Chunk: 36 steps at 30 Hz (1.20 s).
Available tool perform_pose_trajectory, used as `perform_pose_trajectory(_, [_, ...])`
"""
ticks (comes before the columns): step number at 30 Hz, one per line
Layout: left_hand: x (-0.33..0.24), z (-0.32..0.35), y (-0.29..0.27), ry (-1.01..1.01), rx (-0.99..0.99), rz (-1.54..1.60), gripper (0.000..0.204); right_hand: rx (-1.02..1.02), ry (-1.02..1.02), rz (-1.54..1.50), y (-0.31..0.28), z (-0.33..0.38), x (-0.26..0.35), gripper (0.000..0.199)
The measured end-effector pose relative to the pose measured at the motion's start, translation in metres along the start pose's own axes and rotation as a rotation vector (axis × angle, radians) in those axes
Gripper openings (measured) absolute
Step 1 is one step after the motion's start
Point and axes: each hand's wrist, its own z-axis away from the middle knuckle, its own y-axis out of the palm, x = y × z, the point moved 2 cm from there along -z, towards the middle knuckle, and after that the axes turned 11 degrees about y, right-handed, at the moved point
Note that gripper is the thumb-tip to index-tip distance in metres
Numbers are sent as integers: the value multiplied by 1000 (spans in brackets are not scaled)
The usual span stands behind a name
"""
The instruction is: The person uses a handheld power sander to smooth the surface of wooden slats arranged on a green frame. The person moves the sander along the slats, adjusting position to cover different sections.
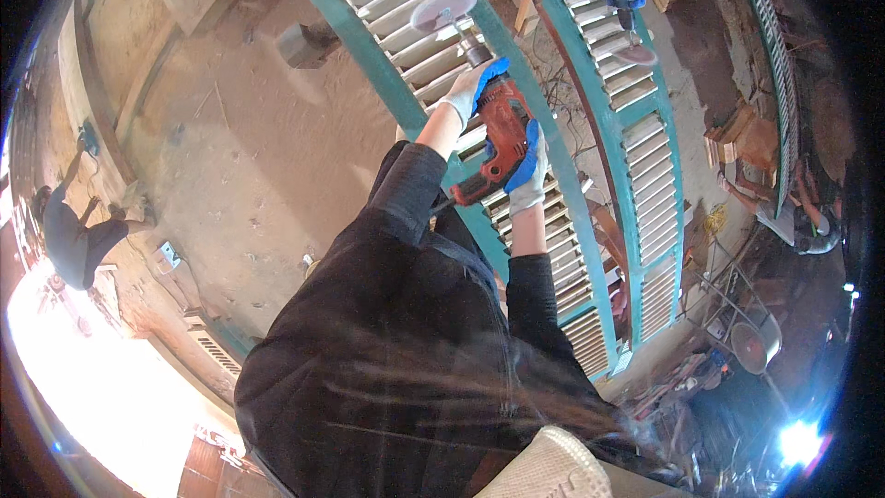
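The teal louvred shutter (590, 111) lies flat across the work area, its long axis running from upper left to lower right, slats pale. On it rests the sanding disc (443, 10) of the red power drill (501, 134) — the drill's axis follows the frame rail, disc ahead of both hands. The left hand (472, 85), gloved, is closed around the front of the body, nearer the disc. The right hand (528, 175) is closed on the rear grip.
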Motion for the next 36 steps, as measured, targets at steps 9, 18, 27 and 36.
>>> perform_pose_trajectory(9, [-19,15,-21,75,-141,-48,32,150,148,-19,22,11,-15,45])
perform_pose_trajectory(18, [-35,28,0,85,-206,-168,40,-26,-75,29,23,17,-12,33])
perform_pose_trajectory(27, [-19,60,-45,102,-357,-36,45,35,57,10,6,20,-61,44])
perform_pose_trajectory(36, [15,100,-55,197,46,398,36,208,178,189,2,47,-38,49])
